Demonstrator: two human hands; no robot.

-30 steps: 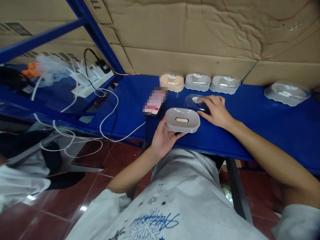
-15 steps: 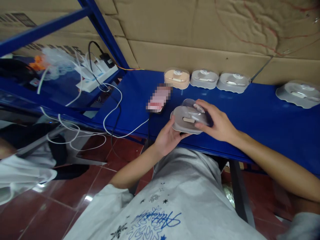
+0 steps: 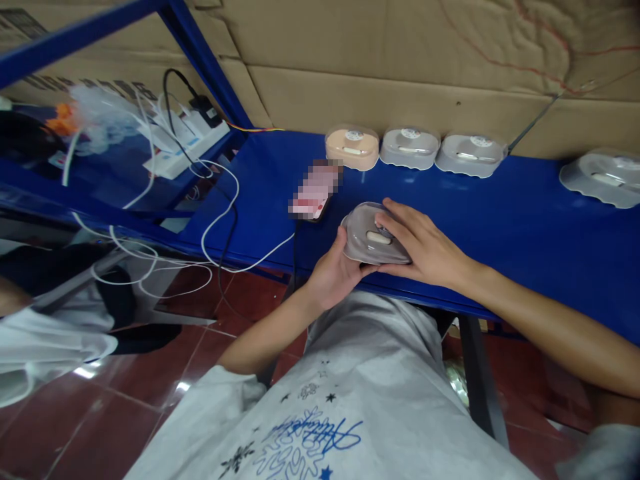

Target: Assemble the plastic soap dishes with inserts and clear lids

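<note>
A grey oval plastic box (image 3: 356, 235) with a pale bar in its middle is held above the front of the blue table. Its clear domed lid (image 3: 367, 212) lies over the top; whether it is fully seated I cannot tell. My left hand (image 3: 331, 272) is closed around the box's left end, thumb on the rim and fingers below. On the right end, my right hand (image 3: 427, 250) is wrapped over lid and box together, hiding part of the lid's round sticker.
Along the cardboard at the back stand a peach lidded box (image 3: 353, 150) and several grey ones (image 3: 409, 150). A phone (image 3: 316, 190) lies left of my hands. White cables (image 3: 220, 217) run to a power strip (image 3: 193, 150). Another person's sleeve (image 3: 55, 347) shows at the left.
My right hand has lifted the clear lid from the table and brought it left onto the grey box. My left hand has kept its hold on the box.
</note>
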